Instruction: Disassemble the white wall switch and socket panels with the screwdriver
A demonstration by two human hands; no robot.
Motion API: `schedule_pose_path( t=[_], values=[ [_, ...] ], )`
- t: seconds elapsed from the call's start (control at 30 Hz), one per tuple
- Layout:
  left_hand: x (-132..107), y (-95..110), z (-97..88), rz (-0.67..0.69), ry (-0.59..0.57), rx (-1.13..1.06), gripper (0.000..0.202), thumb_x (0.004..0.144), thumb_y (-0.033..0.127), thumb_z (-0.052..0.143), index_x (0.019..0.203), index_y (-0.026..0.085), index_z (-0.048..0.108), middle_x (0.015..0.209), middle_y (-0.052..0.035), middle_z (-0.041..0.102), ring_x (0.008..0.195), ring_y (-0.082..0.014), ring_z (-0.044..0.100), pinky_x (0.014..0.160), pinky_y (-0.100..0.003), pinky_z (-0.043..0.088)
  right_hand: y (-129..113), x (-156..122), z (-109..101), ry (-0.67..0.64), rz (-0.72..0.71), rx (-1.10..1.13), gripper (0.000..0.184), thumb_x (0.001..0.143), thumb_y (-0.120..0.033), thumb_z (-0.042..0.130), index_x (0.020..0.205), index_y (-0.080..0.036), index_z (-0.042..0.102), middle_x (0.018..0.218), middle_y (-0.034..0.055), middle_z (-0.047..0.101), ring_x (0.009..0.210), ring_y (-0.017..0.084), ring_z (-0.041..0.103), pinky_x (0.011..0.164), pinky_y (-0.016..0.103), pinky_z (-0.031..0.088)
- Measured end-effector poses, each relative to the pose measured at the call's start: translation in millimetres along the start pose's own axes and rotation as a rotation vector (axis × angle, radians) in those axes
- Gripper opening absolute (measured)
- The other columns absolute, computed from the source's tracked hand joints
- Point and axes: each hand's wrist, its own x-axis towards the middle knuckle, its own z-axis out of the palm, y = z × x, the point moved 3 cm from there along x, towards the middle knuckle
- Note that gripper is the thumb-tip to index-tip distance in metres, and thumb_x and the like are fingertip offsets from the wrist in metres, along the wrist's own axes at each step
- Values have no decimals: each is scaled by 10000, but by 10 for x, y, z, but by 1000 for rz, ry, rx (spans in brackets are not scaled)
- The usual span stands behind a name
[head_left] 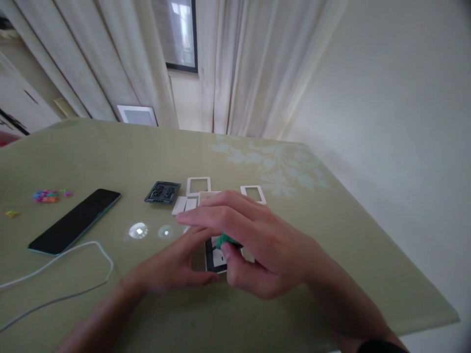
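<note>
Near the front of the table lies a small rectangular panel (216,260) with a dark frame and a white middle, partly covered by both hands. My left hand (176,262) steadies it from the left, thumb at its near edge and the fingers at its far side. Above the panel, my right hand (261,245) pinches a small green piece (225,240) between thumb and fingers. Most of that piece is hidden, so its exact kind does not show. Just beyond my hands, a white frame part (209,195) is half covered by the right hand's fingers.
White rectangular frames (189,186) (262,196), two flat white plates (179,206) and a dark grey plastic plate (162,192) lie beyond my hands. To the left are a phone (75,220), a white cable (106,255) and several small colourful pieces (47,196). The table's right edge meets open floor.
</note>
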Motion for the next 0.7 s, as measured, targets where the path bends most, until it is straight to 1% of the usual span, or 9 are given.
schedule_pose_path(
  t=[0.07,0.13,0.17,0.23,0.37,0.47,0.57,0.63,0.7],
  values=[
    [-12,0,-43,10,55,-55,519,945,313,742,1460,310,676,1484,-53,709,1380,-339,644,1132,-466,579,-2,12,14,37,-3,10,477,1046,-87,543,1520,-140,521,1463,135,656,1372,210,608,1182,406,557],
    [-20,-4,-60,20,144,-93,281,1020,352,661,1270,300,777,1255,-43,811,1219,-302,735,1067,-433,617,14,28,39,91,3,-12,417,1088,-117,558,1501,-167,532,1449,124,661,1366,191,624,1174,357,557],
    [-23,-10,-60,23,187,-94,223,1031,362,647,1174,289,803,1127,-40,834,1128,-289,767,1023,-414,637,27,35,52,125,8,-28,391,1104,-147,567,1492,-188,538,1436,114,667,1356,185,634,1165,341,558],
    [-19,-21,-46,24,233,-78,191,1034,344,644,1056,265,816,986,-41,840,1013,-273,793,956,-383,656,57,44,79,185,19,-73,373,1119,-249,607,1485,-211,543,1403,103,685,1329,193,648,1148,348,563],
    [26,-33,-12,39,219,-122,226,1044,304,613,994,214,814,994,-66,854,920,-245,802,881,-344,663,132,45,135,274,49,-163,532,1054,-383,740,1486,-129,561,1346,115,717,1214,206,677,1094,362,575],
    [60,-50,-16,22,255,-151,236,1028,337,651,924,198,811,920,-64,851,851,-238,795,801,-325,658,184,43,179,350,60,-106,521,1025,-342,781,1462,-134,588,1250,76,747,1080,164,709,1061,329,586],
    [85,-53,-20,-15,283,-175,231,1004,351,694,883,185,800,861,-55,840,799,-230,776,734,-310,640,211,45,217,432,66,14,433,1020,-265,766,1420,-181,626,1223,57,739,966,134,714,938,294,628],
    [108,-33,-14,-38,264,-236,212,978,355,731,883,175,792,868,-57,834,792,-226,763,717,-307,634,215,51,240,463,74,96,426,997,-250,786,1395,-190,648,1206,59,722,931,129,719,868,275,644],
    [130,0,-22,-58,264,-297,192,934,358,784,877,175,775,877,-54,821,803,-227,750,721,-311,633,217,54,256,481,95,160,450,966,-249,817,1382,-184,659,1167,58,712,937,141,732,855,279,654]
  ],
)
